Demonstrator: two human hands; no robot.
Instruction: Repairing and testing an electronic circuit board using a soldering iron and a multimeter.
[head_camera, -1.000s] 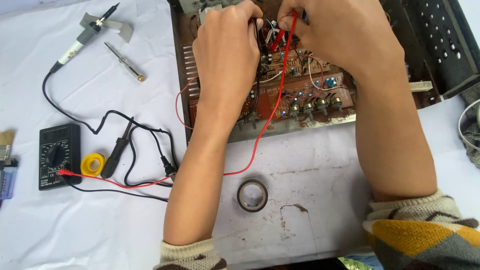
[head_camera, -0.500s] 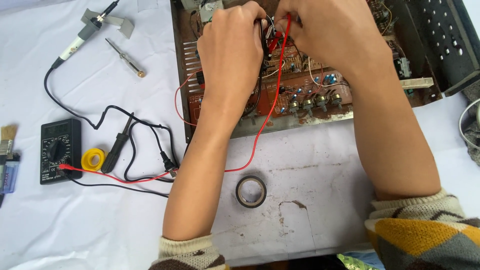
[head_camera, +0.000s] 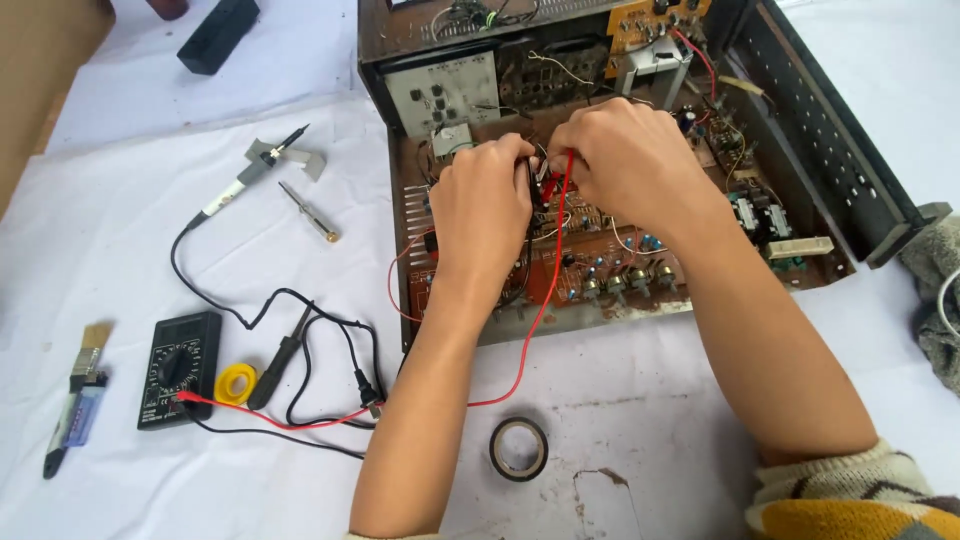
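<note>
Right hand (head_camera: 625, 160) pinches the red probe (head_camera: 565, 170); left hand (head_camera: 485, 205) curled on the circuit board (head_camera: 600, 250).

A white cloth (head_camera: 120, 200) carries everything — opened chassis (head_camera: 640, 200), black multimeter (head_camera: 178, 368), tape roll (head_camera: 519, 448), soldering iron (head_camera: 250, 175), screwdriver (head_camera: 308, 212), brush (head_camera: 88, 350).

A white cloth (head_camera: 120, 190) covers the whole work surface, creased in places and lit by soft, even daylight that casts only faint shadows. Toward the near edge the cloth carries a patch of brownish stains (head_camera: 610, 480) and specks of dirt. At the top left corner a plain brown surface (head_camera: 40, 70) shows beyond the cloth's edge, and at the far right a bundle of grey knitted fabric (head_camera: 935, 290) lies on the cloth.
</note>
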